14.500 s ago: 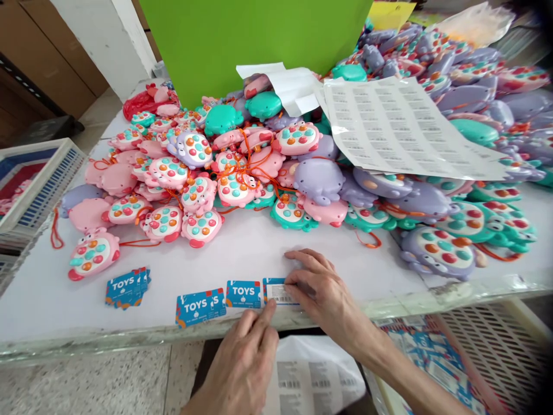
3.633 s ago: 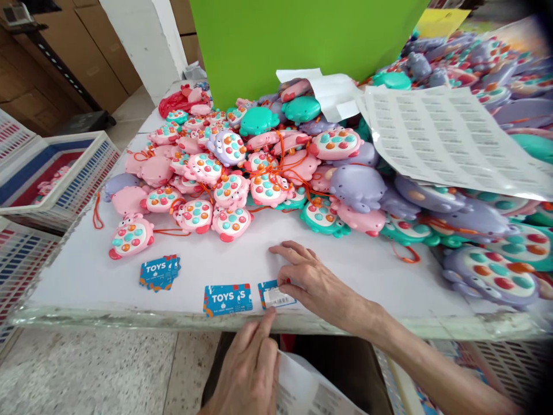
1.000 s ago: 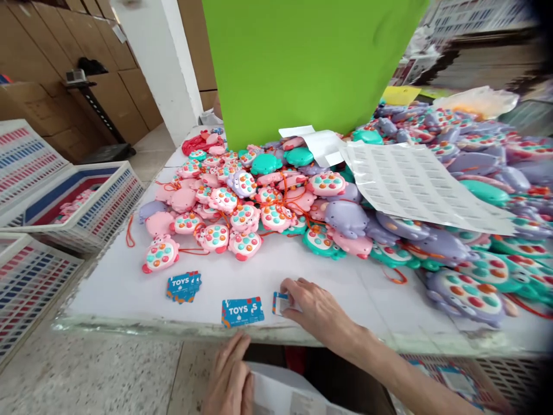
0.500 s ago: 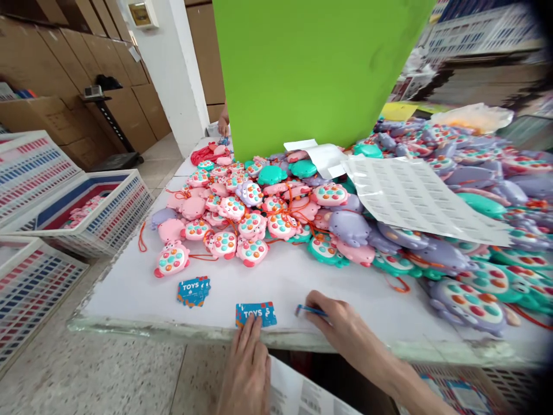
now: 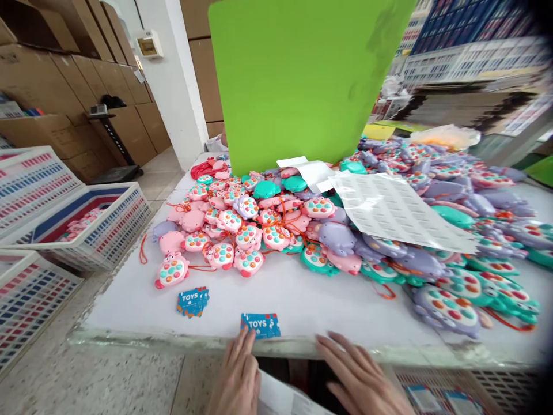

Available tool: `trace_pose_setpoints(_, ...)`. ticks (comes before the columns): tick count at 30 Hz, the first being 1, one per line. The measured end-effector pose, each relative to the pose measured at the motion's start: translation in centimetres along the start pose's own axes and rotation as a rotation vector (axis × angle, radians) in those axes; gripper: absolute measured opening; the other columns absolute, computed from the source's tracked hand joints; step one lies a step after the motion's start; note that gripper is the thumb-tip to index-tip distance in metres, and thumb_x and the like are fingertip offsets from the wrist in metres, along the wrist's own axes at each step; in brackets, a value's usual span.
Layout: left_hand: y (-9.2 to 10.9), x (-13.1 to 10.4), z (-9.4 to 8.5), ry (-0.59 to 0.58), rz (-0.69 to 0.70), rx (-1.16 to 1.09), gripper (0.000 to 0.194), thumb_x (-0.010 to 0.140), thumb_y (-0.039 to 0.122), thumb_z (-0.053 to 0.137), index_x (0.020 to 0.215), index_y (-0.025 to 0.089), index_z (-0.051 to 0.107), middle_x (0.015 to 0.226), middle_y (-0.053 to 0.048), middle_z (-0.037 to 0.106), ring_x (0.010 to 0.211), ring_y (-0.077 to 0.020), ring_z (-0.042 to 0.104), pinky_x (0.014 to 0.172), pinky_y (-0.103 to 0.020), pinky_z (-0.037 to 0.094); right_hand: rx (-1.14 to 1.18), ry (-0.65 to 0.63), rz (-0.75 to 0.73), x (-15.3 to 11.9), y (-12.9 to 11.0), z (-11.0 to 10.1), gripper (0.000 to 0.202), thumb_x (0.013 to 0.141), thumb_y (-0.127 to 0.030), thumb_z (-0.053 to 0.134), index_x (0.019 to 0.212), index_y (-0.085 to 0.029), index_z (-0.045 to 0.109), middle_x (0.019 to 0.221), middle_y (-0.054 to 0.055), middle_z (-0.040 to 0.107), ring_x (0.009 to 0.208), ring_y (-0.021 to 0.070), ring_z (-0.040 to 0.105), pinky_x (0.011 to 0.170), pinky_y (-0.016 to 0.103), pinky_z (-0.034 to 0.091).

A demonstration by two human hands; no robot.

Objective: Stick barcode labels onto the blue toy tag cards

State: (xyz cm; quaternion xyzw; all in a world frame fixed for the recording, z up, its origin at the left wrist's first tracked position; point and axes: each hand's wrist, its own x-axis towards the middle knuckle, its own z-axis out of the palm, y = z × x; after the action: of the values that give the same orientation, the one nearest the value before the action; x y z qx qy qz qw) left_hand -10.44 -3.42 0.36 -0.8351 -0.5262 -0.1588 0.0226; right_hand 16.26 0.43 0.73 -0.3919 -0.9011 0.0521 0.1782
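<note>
Blue TOYS cards (image 5: 264, 326) lie overlapped near the table's front edge. The fingertips of my left hand (image 5: 238, 372) touch their lower left corner; a white label sheet (image 5: 287, 397) is against this hand below the edge, and its grip is partly hidden. Further right, my right hand (image 5: 358, 372) is spread over the table edge with nothing in it. A second fanned pile of blue cards (image 5: 192, 301) rests to the left. Beyond the cards are many pink toys (image 5: 171, 270), purple toys (image 5: 338, 237) and green toys (image 5: 317, 259) with orange cords.
A green panel (image 5: 298, 86) stands behind the toys. Printed label sheets (image 5: 401, 213) cover part of the heap. White baskets (image 5: 108, 230) stand on the left, with cardboard boxes (image 5: 38, 86) behind. Another basket (image 5: 436, 392) sits under the table's right side.
My right hand has let go of the small blue card, moved toward the table edge and spread its fingers. The view has shifted slightly. My left hand remains at the cards.
</note>
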Motion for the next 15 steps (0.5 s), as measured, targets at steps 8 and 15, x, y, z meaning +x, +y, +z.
trace_pose_setpoints(8, -1.6, 0.1, -0.1, -0.025, 0.075, -0.02, 0.026, 0.086, 0.003, 0.034, 0.098, 0.017, 0.053, 0.13, -0.015, 0.054, 0.123, -0.0245, 0.047, 0.091, -0.041, 0.051, -0.002, -0.135, -0.232, 6.5, -0.9, 3.4, 0.052, 0.091, -0.017, 0.045, 0.141, -0.014, 0.03, 0.137, 0.011, 0.05, 0.128, 0.0258, 0.042, 0.097, 0.044, 0.044)
trace_pose_setpoints(15, -2.7, -0.8, -0.5, -0.069, 0.065, -0.038, 0.022, 0.086, 0.006, 0.036, 0.091, 0.018, 0.052, 0.134, -0.014, 0.051, 0.125, -0.0235, 0.046, 0.094, -0.039, 0.05, -0.048, -0.161, -0.182, 2.7, 2.9, 2.1, 0.047, 0.093, -0.023, 0.047, 0.138, -0.019, 0.037, 0.139, 0.007, 0.048, 0.128, 0.0248, 0.042, 0.097, 0.044, 0.042)
